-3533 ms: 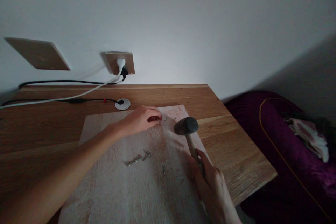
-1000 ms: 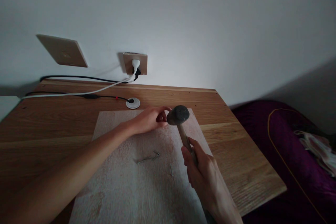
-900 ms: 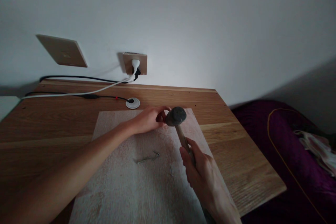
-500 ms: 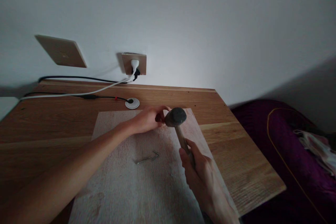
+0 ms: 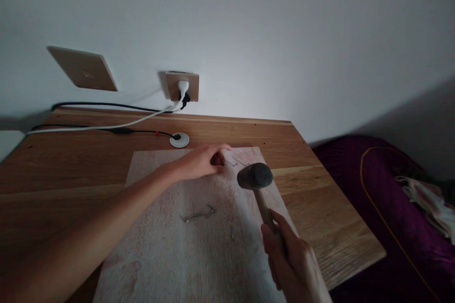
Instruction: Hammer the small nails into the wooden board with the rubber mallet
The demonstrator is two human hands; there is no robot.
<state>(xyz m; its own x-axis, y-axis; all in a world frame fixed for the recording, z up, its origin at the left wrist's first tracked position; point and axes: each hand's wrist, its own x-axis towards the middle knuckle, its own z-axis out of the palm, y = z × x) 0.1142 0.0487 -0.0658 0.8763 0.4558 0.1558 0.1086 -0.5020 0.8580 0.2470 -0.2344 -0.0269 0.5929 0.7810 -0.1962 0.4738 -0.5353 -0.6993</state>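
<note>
A pale wooden board (image 5: 170, 251) lies on a brown wooden table (image 5: 64, 170). My left hand (image 5: 202, 161) rests near the board's far edge, fingers pinched together around a small nail that I can barely make out. My right hand (image 5: 291, 260) is wrapped round the wooden handle of a hammer (image 5: 255, 177), whose dark head hovers to the right of the left hand, apart from it. Loose nails (image 5: 199, 214) lie in the middle of the board.
A wall socket (image 5: 181, 86) holds a white and a black plug, with cables (image 5: 106, 125) running left along the table's back. A white round disc (image 5: 179, 140) sits behind the board. A purple cushioned seat (image 5: 391, 199) stands right of the table.
The hammer head was against my left hand's fingertips; it has now drawn back to the right and towards me. My left hand has stayed in place.
</note>
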